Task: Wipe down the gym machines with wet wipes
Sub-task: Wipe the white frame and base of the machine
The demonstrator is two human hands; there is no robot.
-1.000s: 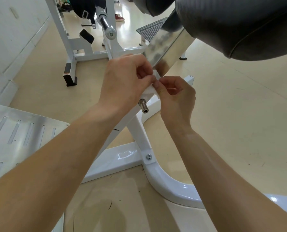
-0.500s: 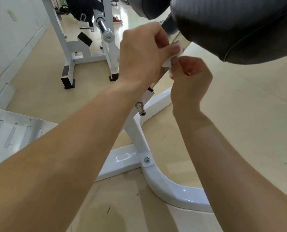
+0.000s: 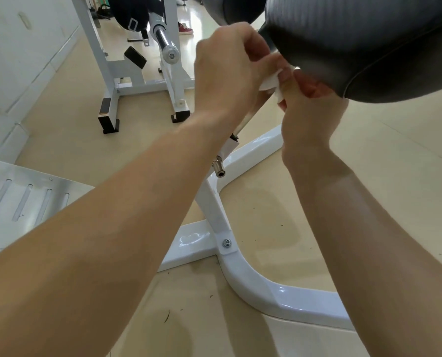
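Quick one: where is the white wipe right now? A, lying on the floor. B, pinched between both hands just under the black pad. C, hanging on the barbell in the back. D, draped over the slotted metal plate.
B: the wet wipe sits bunched between the left hand and the right hand, both pinching it right beneath the black pad.

Both hands climb the slanted chrome post [image 3: 243,123] toward 1 o'clock. A second ago they pinch the wet wipe [image 3: 272,83] low on it, just above the locking pin [image 3: 218,169]. Now the left hand [image 3: 230,65] and right hand [image 3: 311,113] sit at its top end, just beneath the black pad [image 3: 369,47]. The wipe rides up with them, and the bare chrome once above the hands now shows at 6 o'clock of the left wrist.
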